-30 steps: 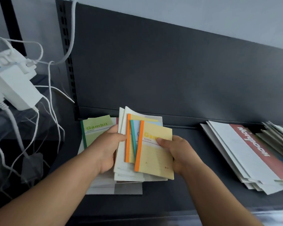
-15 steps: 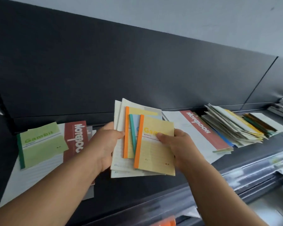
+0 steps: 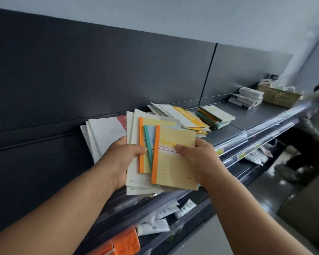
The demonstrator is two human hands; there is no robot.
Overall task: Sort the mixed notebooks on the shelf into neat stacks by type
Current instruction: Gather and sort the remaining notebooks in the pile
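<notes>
A person's left hand (image 3: pixel 122 160) grips a fan of notebooks (image 3: pixel 136 178) above the front edge of the shelf (image 3: pixel 250 116), thumb pressed on the covers. The right hand (image 3: pixel 201 160) pinches the top yellow notebook (image 3: pixel 175 166) at its right side. Behind them, a white pile (image 3: pixel 103 133) lies at the shelf's back edge, with 2 more stacks, yellow-topped (image 3: pixel 186 115) and green (image 3: pixel 217 114), farther right.

Blurred person (image 3: pixel 316 124) at right edge
</notes>
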